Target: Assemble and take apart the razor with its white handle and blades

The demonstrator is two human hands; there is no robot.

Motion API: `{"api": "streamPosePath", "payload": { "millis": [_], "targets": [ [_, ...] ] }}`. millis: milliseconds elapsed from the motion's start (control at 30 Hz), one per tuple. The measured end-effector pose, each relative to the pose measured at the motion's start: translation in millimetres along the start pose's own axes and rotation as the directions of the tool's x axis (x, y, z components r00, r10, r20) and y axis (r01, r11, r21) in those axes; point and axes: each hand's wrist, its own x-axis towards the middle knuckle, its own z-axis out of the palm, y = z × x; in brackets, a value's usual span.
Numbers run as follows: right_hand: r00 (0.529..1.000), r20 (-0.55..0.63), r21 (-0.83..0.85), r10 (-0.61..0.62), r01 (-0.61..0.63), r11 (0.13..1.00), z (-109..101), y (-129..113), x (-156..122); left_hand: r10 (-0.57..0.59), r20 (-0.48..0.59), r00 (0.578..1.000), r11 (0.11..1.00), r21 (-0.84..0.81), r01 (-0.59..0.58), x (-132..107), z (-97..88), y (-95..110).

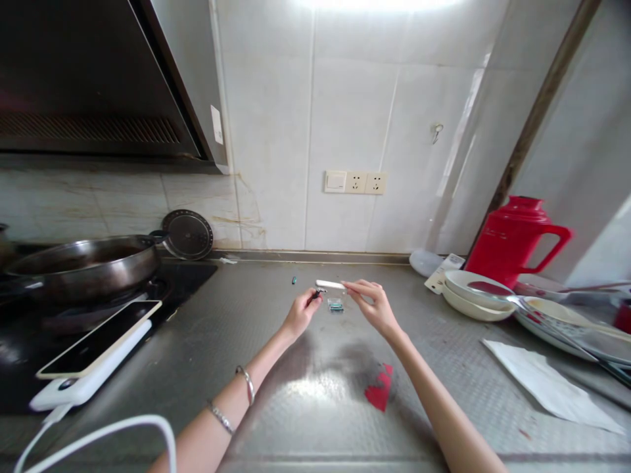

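White slim bar (331, 284) pinched by R hand (374, 305), L hand (300, 314) nips dark bit (318, 293).

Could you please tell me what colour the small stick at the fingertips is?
The stick is white; the head view shows it best.

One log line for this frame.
left hand: pinches dark part | right hand: holds white stick | counter: teal pack between hands

Only one cam here, worn on the head, aimed forward and down over the steel countertop (315, 401) toward the tiled wall (276, 131). Wide view, fairly close: left hand (300, 315) and right hand (375, 306) sit mid-frame at arm's length.
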Motion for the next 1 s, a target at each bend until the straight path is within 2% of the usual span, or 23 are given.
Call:
{"api": "streamPosePath", "payload": {
  "millis": [167, 333, 433, 567, 833, 1000],
  "targets": [
    [0.997, 0.071, 0.030, 0.007, -0.010, 1.000, -1.9, -1.3, 0.5, -0.008, 0.006, 1.000, 1.000, 0.014, 0.008, -0.9, 1.0, -1.1],
    [0.999, 0.026, -0.034, 0.029, -0.028, 0.999, -15.6, 10.5, -0.8, -0.013, 0.009, 1.000, 1.000, -0.021, 0.013, -0.9, -3.2, 2.8],
    [1.000, 0.002, -0.044, 0.013, -0.013, 0.999, -12.1, 6.8, -0.3, -0.013, 0.015, 1.000, 1.000, -0.010, 0.013, -1.4, -1.2, 2.1],
    [0.999, 0.049, -0.037, -0.021, 0.023, 0.999, -2.8, -2.5, 0.8, 0.003, 0.022, 1.000, 1.000, 0.006, -0.003, -1.6, 1.0, 0.0],
    [0.999, 0.035, -0.035, 0.012, -0.011, 0.999, -13.4, 10.4, 0.9, -0.012, -0.009, 1.000, 1.000, -0.017, 0.012, -0.4, -3.5, 0.7],
    [0.998, 0.055, 0.001, -0.005, 0.005, 1.000, -2.4, -1.9, 1.4, -0.006, 0.009, 1.000, 1.000, 0.001, 0.006, -2.6, 2.5, 0.9]
  ]
}}
